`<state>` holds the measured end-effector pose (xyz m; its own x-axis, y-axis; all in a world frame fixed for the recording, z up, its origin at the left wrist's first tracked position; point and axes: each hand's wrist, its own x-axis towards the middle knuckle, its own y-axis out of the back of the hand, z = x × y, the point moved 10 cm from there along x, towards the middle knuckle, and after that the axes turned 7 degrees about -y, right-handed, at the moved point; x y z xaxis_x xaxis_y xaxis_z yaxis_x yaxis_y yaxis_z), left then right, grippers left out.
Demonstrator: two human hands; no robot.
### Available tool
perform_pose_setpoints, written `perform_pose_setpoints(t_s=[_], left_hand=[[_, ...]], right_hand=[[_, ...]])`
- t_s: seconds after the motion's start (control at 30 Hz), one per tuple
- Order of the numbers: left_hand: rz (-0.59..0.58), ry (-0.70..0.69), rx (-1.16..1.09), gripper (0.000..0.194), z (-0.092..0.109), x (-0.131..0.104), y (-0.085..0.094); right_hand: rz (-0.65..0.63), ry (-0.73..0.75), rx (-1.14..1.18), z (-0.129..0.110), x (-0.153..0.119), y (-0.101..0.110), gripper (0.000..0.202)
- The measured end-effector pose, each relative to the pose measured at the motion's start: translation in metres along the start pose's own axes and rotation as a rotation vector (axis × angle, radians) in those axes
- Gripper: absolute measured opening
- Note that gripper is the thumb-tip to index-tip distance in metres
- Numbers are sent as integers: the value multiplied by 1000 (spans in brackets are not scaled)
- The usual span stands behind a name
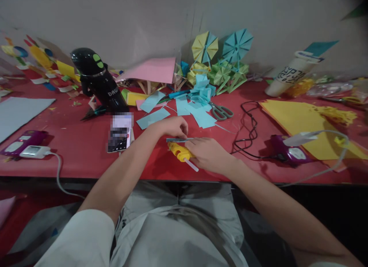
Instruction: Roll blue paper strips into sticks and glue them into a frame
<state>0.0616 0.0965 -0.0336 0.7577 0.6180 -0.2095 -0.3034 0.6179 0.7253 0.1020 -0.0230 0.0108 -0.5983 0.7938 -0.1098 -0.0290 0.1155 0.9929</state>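
Note:
My right hand (pixel 211 154) is wrapped round a yellow hot glue gun (pixel 181 153), low over the table near its front edge. A whitish glue stick (pixel 192 165) pokes out of the gun towards me. A narrow blue-grey strip (pixel 174 140) lies just beyond the gun, its right end by my right fingers. My left hand (pixel 174 126) is closed, its bent fingertips down on the strip; their exact grip is partly hidden. Light blue paper pieces (pixel 202 114) lie beyond both hands, and grey-handled scissors (pixel 222 112) rest beside them.
A phone (pixel 120 133) and a black bottle (pixel 105 83) stand left of my hands. Purple power boxes (pixel 293 150) with cables are at both sides. Yellow paper sheets (pixel 299 117) and a white cup (pixel 290 73) are right. Folded paper fans (pixel 237 45) line the wall.

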Motion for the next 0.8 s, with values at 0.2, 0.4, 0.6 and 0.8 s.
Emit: perform_pose_setpoints(t_s=[0.2, 0.4, 0.6, 0.8], left_hand=[[-20, 1, -2, 15, 0, 1, -1], [-26, 19, 3, 16, 1, 0, 0], [-45, 2, 0, 18, 1, 1, -2], [-51, 8, -1, 19, -2, 3, -3]], right_hand=[[-3, -14, -26, 0, -1, 1, 20], [-13, -26, -38, 0, -2, 3, 21], [5, -39, -45, 4, -5, 3, 20], [11, -44, -54, 5, -10, 3, 18]])
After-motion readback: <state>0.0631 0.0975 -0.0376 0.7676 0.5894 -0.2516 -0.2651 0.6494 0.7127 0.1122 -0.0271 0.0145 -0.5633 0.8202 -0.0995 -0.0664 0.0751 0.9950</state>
